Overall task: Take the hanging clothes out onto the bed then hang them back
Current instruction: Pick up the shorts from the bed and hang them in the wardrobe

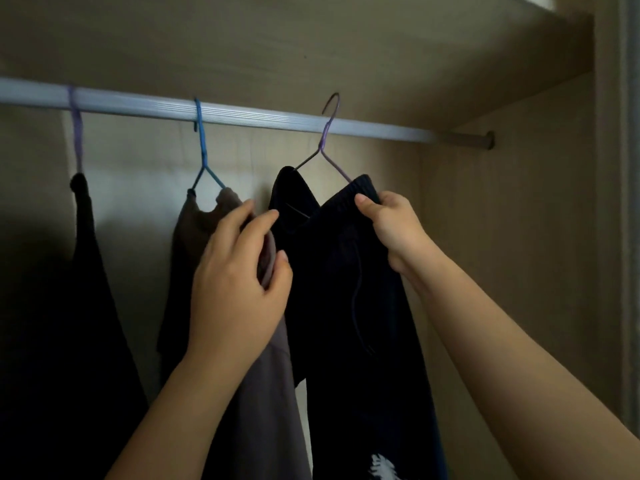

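both hands hold clothes under the rail [242,115]
the right hand [391,230] pinches the waistband of the dark garment [346,306], and the left hand [239,289] clutches a fold of the grey garment [266,393]. above the right grip the purple hanger [326,133] seems not seated, so it may slip off.

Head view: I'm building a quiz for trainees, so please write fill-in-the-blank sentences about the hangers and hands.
The middle hanger, carrying the brown garment, is ___.
The rightmost hanger, carrying the navy garment gripped by the right hand, is ___.
Along the rail, ___ hangers show.
Missing: blue; purple; three.
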A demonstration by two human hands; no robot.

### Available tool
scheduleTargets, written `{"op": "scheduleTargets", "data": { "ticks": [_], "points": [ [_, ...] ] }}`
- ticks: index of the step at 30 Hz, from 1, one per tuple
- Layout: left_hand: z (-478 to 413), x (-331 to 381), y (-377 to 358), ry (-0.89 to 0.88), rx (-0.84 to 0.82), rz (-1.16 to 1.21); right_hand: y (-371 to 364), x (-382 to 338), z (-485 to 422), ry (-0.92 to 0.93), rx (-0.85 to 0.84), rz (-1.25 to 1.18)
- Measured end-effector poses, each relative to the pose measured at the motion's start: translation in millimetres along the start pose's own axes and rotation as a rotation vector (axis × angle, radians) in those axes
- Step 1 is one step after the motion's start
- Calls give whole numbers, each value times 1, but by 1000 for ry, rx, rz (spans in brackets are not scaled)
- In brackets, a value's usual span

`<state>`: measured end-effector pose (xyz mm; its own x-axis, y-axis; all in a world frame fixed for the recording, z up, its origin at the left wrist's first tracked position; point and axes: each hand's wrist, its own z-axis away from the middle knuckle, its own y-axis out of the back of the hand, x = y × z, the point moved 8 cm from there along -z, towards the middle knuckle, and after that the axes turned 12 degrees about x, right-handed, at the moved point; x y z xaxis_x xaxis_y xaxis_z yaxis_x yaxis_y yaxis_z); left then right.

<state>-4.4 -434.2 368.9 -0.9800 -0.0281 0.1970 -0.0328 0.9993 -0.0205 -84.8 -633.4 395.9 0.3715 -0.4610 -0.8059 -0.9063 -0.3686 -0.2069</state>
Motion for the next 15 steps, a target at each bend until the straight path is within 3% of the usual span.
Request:
{"op": "scheduleTargets", "data": {
  "ticks": [8,12,15],
  "points": [
    [2,-13,11,27,-27,21,-47,-1,-7,59,25,167],
    [5,-14,15,50,-43,45,-51,8,4,241,23,509],
    [10,-13,17,70,-45,43,-46,10,12,319,60,575]
  ]
}}
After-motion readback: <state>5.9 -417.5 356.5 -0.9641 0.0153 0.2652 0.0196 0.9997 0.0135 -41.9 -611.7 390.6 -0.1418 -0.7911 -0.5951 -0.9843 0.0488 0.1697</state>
